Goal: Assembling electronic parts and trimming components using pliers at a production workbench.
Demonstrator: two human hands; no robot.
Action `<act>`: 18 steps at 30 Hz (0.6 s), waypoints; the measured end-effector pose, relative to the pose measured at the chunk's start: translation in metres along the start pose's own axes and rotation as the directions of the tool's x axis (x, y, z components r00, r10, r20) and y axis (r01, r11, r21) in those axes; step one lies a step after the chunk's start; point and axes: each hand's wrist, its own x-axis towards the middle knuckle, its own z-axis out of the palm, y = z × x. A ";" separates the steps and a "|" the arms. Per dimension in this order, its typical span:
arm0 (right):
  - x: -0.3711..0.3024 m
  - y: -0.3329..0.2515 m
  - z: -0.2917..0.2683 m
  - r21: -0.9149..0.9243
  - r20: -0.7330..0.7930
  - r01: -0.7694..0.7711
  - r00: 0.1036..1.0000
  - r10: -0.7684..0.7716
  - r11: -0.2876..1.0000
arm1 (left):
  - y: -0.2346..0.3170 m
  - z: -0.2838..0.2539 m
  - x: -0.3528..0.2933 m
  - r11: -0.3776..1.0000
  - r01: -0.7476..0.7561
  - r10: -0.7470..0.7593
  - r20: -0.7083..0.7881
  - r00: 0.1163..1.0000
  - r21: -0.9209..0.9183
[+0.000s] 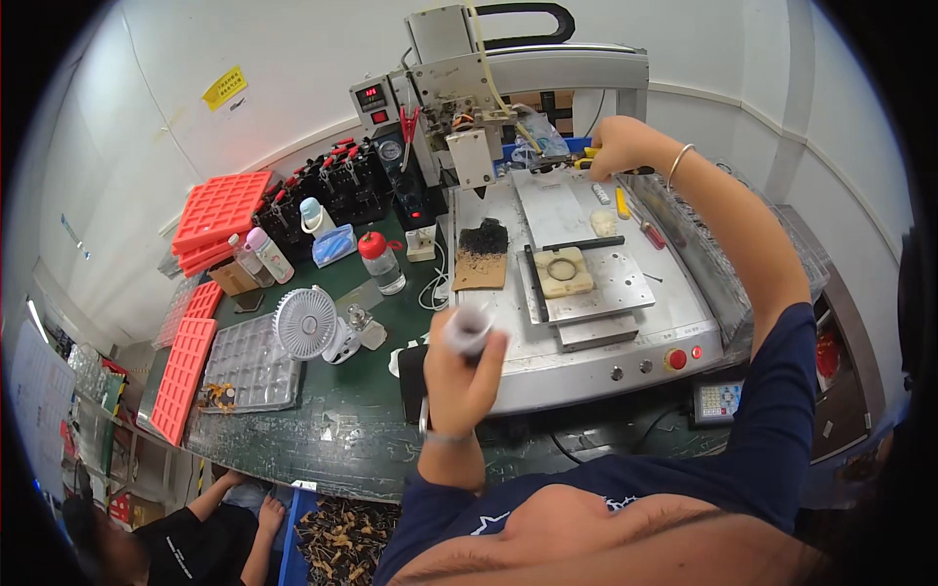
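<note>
A blurred white tube point(470, 329) is encircled by the left hand point(462, 384), seemingly to leave its mouth clear; yellow-handled pliers point(590, 152) are apparently gripped by the right hand point(618, 146).

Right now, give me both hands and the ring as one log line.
left hand: holding blurred white hollow object | right hand: at yellow-and-black-handled tool, grip unclear | thin dark ring: on square cream block

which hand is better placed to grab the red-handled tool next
Likely the right hand: it is nearer the red-handled tool, though it touches a yellow handle. The left hand is farther off, holding a white thing.
</note>
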 end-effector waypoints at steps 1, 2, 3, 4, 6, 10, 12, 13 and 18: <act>-0.003 0.005 -0.002 0.006 0.003 0.001 1.000 -0.001 1.000 | 0.010 0.015 0.018 0.999 0.029 -0.027 0.075 0.997 -0.031; -0.005 0.006 -0.006 0.049 0.035 -0.018 0.999 0.017 0.999 | 0.014 0.024 0.035 0.995 0.092 -0.095 0.140 0.986 0.024; -0.005 0.001 -0.010 0.090 0.065 -0.031 0.998 0.026 0.995 | 0.004 0.035 0.053 0.999 0.015 -0.021 0.112 0.993 0.052; -0.004 0.003 -0.010 0.092 0.066 -0.033 0.997 0.027 0.995 | -0.008 0.048 0.074 0.989 0.099 -0.115 0.160 0.980 0.105; -0.001 0.001 -0.012 0.204 0.093 0.003 0.995 -0.022 0.979 | -0.046 0.071 0.109 0.964 0.262 -0.253 0.164 0.953 -0.034; -0.004 0.004 -0.035 0.239 0.108 0.003 0.994 -0.030 0.971 | -0.094 0.104 0.130 0.747 0.446 -0.429 0.155 0.890 -0.493; -0.009 0.013 -0.041 0.501 0.231 -0.018 0.966 -0.113 0.865 | -0.103 0.111 0.122 0.756 0.453 -0.445 0.137 0.885 -0.473; -0.011 0.013 -0.042 0.499 0.234 -0.018 0.965 -0.115 0.866 | -0.109 0.110 0.121 0.807 0.416 -0.398 0.135 0.907 -0.418; -0.015 0.002 -0.022 0.485 0.181 0.221 0.921 -0.345 0.846 | -0.111 0.085 0.113 0.835 0.454 -0.340 0.358 0.869 -0.311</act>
